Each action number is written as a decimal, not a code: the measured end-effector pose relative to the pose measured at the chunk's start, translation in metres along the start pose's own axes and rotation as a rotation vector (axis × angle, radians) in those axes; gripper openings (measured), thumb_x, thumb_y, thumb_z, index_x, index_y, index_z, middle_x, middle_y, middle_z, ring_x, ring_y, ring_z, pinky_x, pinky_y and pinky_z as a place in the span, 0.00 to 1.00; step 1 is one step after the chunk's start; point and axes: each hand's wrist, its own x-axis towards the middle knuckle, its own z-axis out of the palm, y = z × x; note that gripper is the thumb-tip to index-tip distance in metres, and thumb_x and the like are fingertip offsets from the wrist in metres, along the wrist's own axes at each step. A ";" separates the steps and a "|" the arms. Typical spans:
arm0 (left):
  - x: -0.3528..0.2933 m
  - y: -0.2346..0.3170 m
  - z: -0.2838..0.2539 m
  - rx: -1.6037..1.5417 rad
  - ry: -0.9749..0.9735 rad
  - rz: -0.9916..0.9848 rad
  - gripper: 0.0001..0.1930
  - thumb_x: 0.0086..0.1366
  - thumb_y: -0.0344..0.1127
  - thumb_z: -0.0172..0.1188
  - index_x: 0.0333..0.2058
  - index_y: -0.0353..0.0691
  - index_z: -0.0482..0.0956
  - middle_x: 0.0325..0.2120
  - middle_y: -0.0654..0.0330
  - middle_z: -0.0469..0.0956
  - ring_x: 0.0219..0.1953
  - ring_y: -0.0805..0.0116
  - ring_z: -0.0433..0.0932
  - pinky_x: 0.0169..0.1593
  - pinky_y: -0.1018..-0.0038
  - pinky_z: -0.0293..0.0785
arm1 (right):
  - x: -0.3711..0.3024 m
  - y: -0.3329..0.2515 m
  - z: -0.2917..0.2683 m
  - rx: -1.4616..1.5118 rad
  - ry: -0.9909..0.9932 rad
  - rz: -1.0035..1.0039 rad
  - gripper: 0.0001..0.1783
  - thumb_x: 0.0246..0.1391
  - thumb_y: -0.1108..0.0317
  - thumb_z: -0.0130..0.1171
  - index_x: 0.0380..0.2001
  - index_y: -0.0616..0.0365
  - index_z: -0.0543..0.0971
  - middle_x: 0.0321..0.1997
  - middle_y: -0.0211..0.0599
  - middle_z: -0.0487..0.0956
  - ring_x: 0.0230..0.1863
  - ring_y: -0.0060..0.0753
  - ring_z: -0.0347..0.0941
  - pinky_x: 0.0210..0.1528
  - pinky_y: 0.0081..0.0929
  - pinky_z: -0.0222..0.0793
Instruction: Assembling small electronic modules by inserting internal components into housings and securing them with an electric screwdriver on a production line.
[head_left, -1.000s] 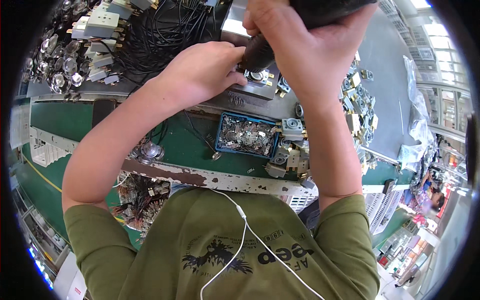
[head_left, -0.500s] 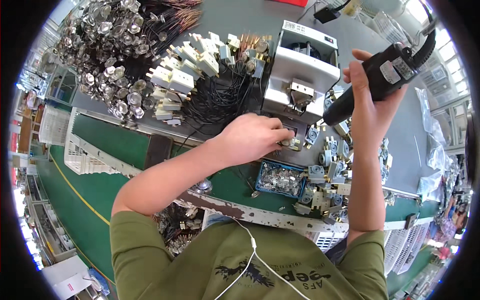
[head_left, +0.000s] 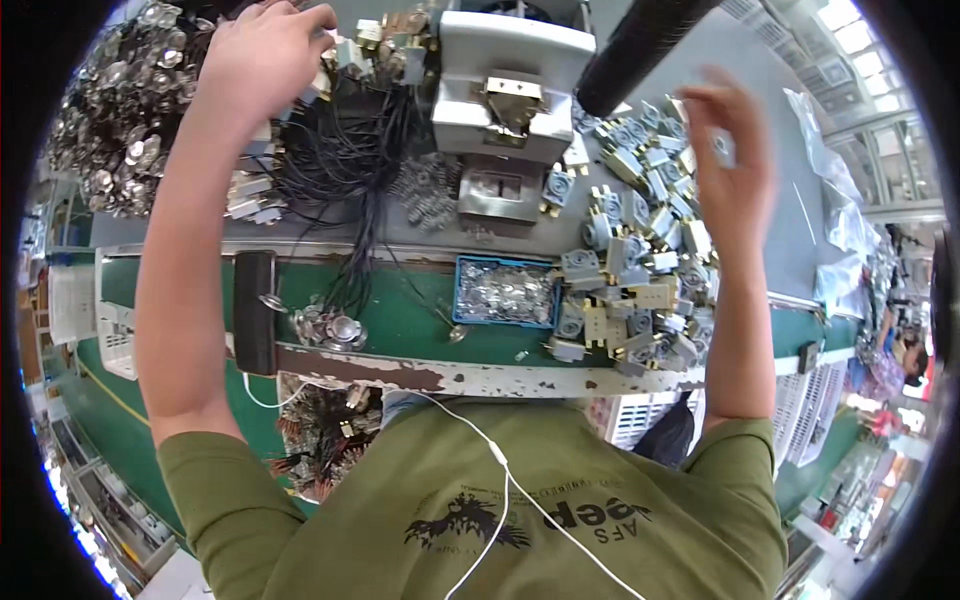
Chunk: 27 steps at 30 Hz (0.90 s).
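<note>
Fingers of the left hand bend down at the far left of my head view, over cream and grey terminal blocks; their tips are hidden from me, so I cannot tell whether they grip anything. The right hand, blurred on my right, has its fingers parted from the thumb in a loose, open curve, and I see nothing held in it. Left of it and farther off, a black cylindrical power tool slants in from the far edge, apart from that hand, its lower end pointing near and left. That end is beside a white bench machine at the far middle, with a slotted metal block on its near side. Left of the block I make out a pile of small springs, then a tangle of black wires, and farther left a heap of round metal caps. Nearer me, a blue tray carries small metal clips. Right of the tray, grey switch bodies with brass terminals lie heaped. A chipped white rail runs along the near side.
</note>
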 end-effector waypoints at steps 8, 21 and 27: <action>-0.001 0.027 0.007 -0.891 0.516 0.407 0.13 0.64 0.31 0.62 0.47 0.42 0.84 0.41 0.55 0.82 0.48 0.55 0.80 0.53 0.60 0.76 | -0.027 0.060 0.040 -0.710 -0.625 0.000 0.19 0.56 0.63 0.68 0.51 0.52 0.80 0.45 0.42 0.84 0.50 0.50 0.78 0.56 0.43 0.73; -0.113 0.120 0.045 -0.703 0.155 0.629 0.09 0.54 0.31 0.62 0.36 0.45 0.82 0.34 0.63 0.78 0.39 0.65 0.79 0.42 0.68 0.73 | -0.076 -0.013 0.026 0.458 -0.263 0.219 0.27 0.56 0.74 0.71 0.57 0.57 0.72 0.49 0.38 0.82 0.47 0.29 0.81 0.51 0.29 0.77; -0.112 0.129 0.057 -0.654 0.202 0.646 0.07 0.53 0.32 0.62 0.33 0.43 0.81 0.34 0.63 0.77 0.38 0.67 0.78 0.40 0.70 0.73 | -0.075 -0.019 0.036 0.078 -0.292 -0.167 0.30 0.40 0.77 0.80 0.46 0.58 0.76 0.48 0.40 0.80 0.47 0.39 0.79 0.50 0.32 0.76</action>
